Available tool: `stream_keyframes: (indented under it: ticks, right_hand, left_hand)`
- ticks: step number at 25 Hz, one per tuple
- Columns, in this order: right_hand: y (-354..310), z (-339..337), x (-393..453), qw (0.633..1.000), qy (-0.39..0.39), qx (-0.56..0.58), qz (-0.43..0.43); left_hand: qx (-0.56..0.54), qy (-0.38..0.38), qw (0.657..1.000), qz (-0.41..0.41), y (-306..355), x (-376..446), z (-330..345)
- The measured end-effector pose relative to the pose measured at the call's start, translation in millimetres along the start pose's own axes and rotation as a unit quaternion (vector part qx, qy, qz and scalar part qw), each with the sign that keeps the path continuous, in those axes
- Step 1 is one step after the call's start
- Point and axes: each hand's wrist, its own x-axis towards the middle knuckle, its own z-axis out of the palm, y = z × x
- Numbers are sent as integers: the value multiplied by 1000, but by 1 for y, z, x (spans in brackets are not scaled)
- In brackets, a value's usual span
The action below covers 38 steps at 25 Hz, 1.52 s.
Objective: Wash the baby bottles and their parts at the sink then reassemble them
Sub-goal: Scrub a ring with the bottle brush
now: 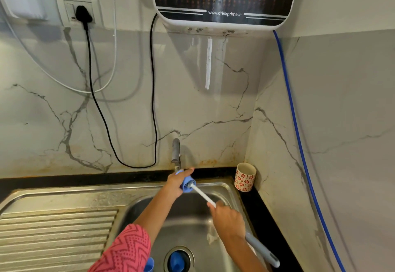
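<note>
My left hand [177, 183] grips a blue bottle ring [188, 184] just under the tap [176, 154], over the back of the steel sink [224, 188]. My right hand [227, 218] holds a bottle brush [203, 194] by its white shaft, and the grey handle sticks out behind my wrist. The brush head is pushed into the blue ring. Another blue part [177, 260] lies at the drain. A further blue piece [149, 264] shows at the bottom edge beside my left sleeve.
A ribbed steel drainboard [53, 233] lies left of the basin. A red-patterned cup [244, 177] stands in the back right corner on the black counter. Black cables [100, 113] and a blue hose [299, 139] hang along the marble walls below a water purifier [224, 0].
</note>
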Motion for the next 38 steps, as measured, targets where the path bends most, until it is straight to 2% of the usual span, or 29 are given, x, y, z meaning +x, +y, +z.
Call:
stream_keyframes:
  ticks: [2,4,6,7,9,11,12,15,18,22,23,26,29,30,32,34,38]
  right_hand:
    - [-4,14,0,995,-72,72,14]
    - [-17,21,6,986,4,151,77]
    - [-24,14,2,973,-49,217,53]
    - [-25,6,2,982,-53,176,34]
    - [-22,-11,4,998,6,58,12]
    - [-15,-20,14,998,64,8,14]
    - [-12,-19,19,998,62,-8,24]
    - [-12,-7,24,998,33,20,55]
    - [-21,-1,17,994,-13,81,66]
    - [-23,-2,18,999,41,3,3]
    - [-19,-5,18,998,54,-17,-10]
    - [-11,-4,17,997,78,-17,23]
    - [-9,11,19,995,18,72,61]
    - [-8,16,19,995,0,96,39]
    - [-4,7,18,999,-14,45,7]
    - [4,-6,21,999,32,-37,-8]
    - [5,7,26,999,28,-6,37]
  left_hand:
    - [-61,-23,997,32,2,-3,7]
    - [-94,-19,994,55,1,-3,8]
    - [-119,-1,991,67,-2,3,-1]
    - [-129,-4,990,64,-4,7,-6]
    - [-107,-29,994,22,-7,7,-12]
    - [-37,-50,997,-44,-10,3,-10]
    - [-28,-55,997,-52,-10,1,-8]
    - [-36,-53,998,-13,-7,6,-3]
    - [-78,-20,997,-6,-8,10,-2]
    - [-191,-21,981,-37,-10,13,-8]
    - [-183,-35,982,-37,-8,13,-6]
    - [-123,-82,989,-32,-3,12,2]
    - [-93,-97,990,-42,-7,12,-5]
    - [-84,-88,991,-50,-11,13,-10]
    - [-51,-71,994,-72,-21,15,-22]
    - [-14,-53,996,-75,-26,18,-28]
    - [-89,-89,991,-52,-23,19,-17]
